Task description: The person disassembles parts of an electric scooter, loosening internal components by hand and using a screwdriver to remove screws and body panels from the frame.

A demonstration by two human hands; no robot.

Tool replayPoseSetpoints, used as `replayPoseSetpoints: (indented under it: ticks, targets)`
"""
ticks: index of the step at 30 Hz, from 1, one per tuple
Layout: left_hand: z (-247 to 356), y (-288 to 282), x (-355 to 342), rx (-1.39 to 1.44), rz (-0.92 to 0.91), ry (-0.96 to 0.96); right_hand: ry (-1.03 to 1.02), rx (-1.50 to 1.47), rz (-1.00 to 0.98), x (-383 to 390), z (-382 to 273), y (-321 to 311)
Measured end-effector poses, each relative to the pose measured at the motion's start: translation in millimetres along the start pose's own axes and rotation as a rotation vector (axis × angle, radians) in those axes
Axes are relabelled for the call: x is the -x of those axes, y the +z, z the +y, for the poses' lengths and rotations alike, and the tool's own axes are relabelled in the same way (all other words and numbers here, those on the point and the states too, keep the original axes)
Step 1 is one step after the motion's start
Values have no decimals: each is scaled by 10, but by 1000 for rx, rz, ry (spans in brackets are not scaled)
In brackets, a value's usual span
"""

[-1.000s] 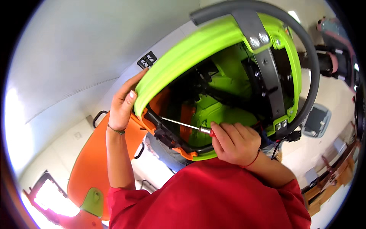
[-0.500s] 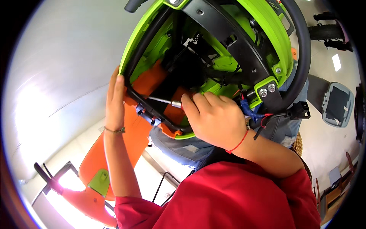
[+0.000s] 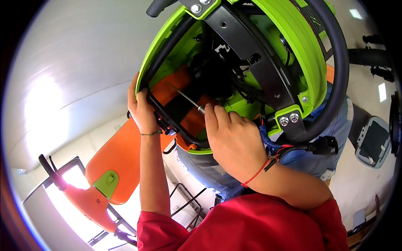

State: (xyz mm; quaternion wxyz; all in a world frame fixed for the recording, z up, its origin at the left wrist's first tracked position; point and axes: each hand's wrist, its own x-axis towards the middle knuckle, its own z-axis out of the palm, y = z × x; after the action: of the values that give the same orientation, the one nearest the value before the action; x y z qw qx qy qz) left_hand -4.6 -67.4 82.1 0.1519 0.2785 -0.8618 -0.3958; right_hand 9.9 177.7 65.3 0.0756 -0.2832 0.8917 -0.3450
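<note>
A green plastic shell [image 3: 282, 29] with a black metal bracket [image 3: 238, 37], bolts and a dark tube rim fills the upper middle, its dark inside holding orange parts [image 3: 169, 79] and green ribs. My left hand [image 3: 142, 111] grips the shell's left edge, fingers round the rim. My right hand [image 3: 232, 148] is closed on a screwdriver [image 3: 190, 100], whose thin shaft points up-left into the opening over the orange part; whether its tip touches is unclear. A cable with blue wrap and a black connector [image 3: 324, 145] hangs beside my right wrist.
A curved black tube [image 3: 338, 75] arches along the shell's right. My jeans-clad legs show beneath. An orange board-like piece [image 3: 113, 150] with a green patch lies at lower left. On the right are a grey plastic tray [image 3: 372, 142] and a black wheel [image 3: 368, 56]. A black folding frame [image 3: 190, 201] stands below.
Since a second ago the shell has tilted, showing more of its inside and cable. The screwdriver and my right hand have moved up, the shaft now slanting more steeply. My left hand still grips the edge.
</note>
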Motion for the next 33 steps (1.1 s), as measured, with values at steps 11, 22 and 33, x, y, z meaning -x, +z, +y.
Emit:
replayPoseSetpoints:
  ticks: [11, 22, 33]
  targets:
    - [-12, 87, 37, 67, 88, 109, -32, 122, 96, -25, 9, 90]
    - [-92, 84, 3, 24, 224, 211, -81, 181, 157, -40, -56, 173]
    - [-58, 90, 37, 43, 216, 226, -71, 162, 153, -17, -45, 152]
